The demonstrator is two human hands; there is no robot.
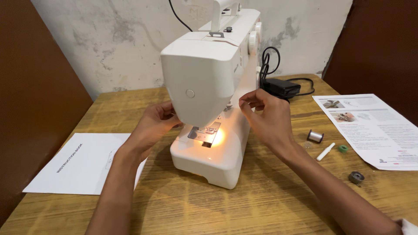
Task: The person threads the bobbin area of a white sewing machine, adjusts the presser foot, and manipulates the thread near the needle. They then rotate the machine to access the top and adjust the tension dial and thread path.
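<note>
White hard plastic makes the sewing machine [213, 100], which stands in the middle of the wooden table [270, 196] with its lamp lit over the needle plate [204, 132]; it looks heavy and stiff, best taken by the solid base or the top handle, not by the fine parts at the needle. The left hand [152, 124] curls its fingers against the head's left side, and the right hand [265, 115] pinches its fingertips near the needle, perhaps on thread, but this cannot be told. No container shows; a metal spool [315, 136], a bobbin [356, 177] and paper sheets [374, 128] lie loose.
</note>
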